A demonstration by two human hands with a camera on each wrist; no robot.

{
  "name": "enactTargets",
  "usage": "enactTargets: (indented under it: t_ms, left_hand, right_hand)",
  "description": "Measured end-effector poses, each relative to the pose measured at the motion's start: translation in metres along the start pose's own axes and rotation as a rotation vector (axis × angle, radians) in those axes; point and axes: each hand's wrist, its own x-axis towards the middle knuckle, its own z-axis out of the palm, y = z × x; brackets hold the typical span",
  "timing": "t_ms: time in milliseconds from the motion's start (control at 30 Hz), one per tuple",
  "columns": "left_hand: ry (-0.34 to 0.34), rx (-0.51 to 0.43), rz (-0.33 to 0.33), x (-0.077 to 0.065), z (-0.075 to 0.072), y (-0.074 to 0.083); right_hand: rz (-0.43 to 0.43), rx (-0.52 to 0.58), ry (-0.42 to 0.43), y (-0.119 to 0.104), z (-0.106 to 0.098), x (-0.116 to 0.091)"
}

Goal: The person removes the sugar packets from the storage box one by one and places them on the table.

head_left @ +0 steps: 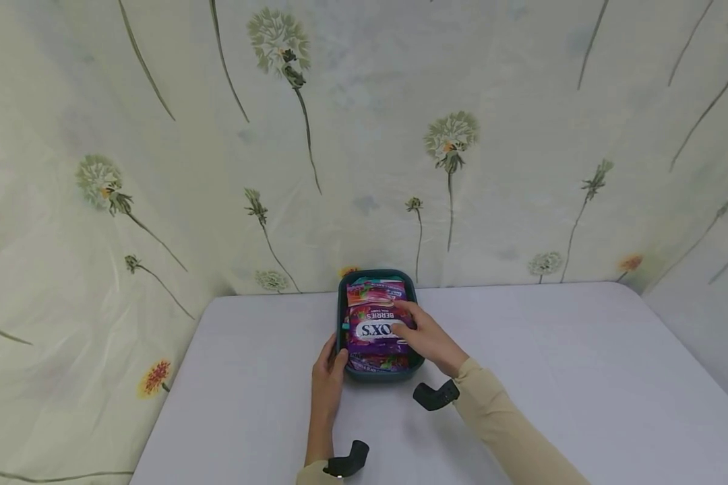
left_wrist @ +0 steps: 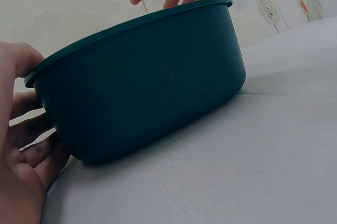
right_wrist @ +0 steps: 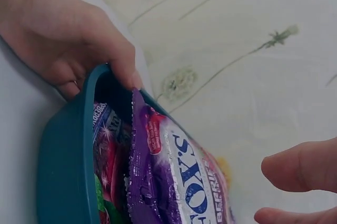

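A dark green plastic tub [head_left: 377, 377] stands on the table, filled with candy bags. Topmost lies a purple candy bag [head_left: 369, 345] with "OX'S" and "BERRIES" readable on it; its crimped end [right_wrist: 138, 176] leans near the rim in the right wrist view. My left hand [head_left: 327, 384] grips the tub's near left corner, thumb over the rim and fingers along the outer wall [left_wrist: 142, 81]. Over the top bag's right side is my right hand [head_left: 427, 340], its thumb [right_wrist: 303, 166] and finger spread apart with nothing between them.
More shiny candy bags [right_wrist: 109, 153] are packed under the top one. The white-covered table [head_left: 558, 377] extends to both sides, and a dandelion-patterned cloth [head_left: 364, 155] hangs right behind the tub. A black wrist mount [head_left: 435, 395] sits on each forearm.
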Motion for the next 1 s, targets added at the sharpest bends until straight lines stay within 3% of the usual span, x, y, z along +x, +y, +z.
enactTargets:
  t_ms: [200,467,667,833,1000]
  left_hand:
    - [-0.005,0.01,0.011,-0.001,0.0,0.003]
    - [-0.03,0.016,0.003,-0.01,-0.004,0.031]
    - [0.003,0.027,-0.004,-0.003,-0.001,0.01]
    - [0.019,0.045,0.014,-0.002,0.001,0.003]
    - [0.019,0.024,0.011,-0.003,0.002,0.004]
  right_hand:
    - [0.01,-0.041,0.005,-0.001,-0.002,0.002]
    - [0.034,-0.079,0.017,-0.001,0.0,0.005]
    - [-0.025,-0.2,0.011,0.005,0.003,0.011]
    - [-0.099,-0.327,0.034,0.007,0.007,0.017]
    - [-0.064,-0.408,0.06,0.002,0.009,0.02]
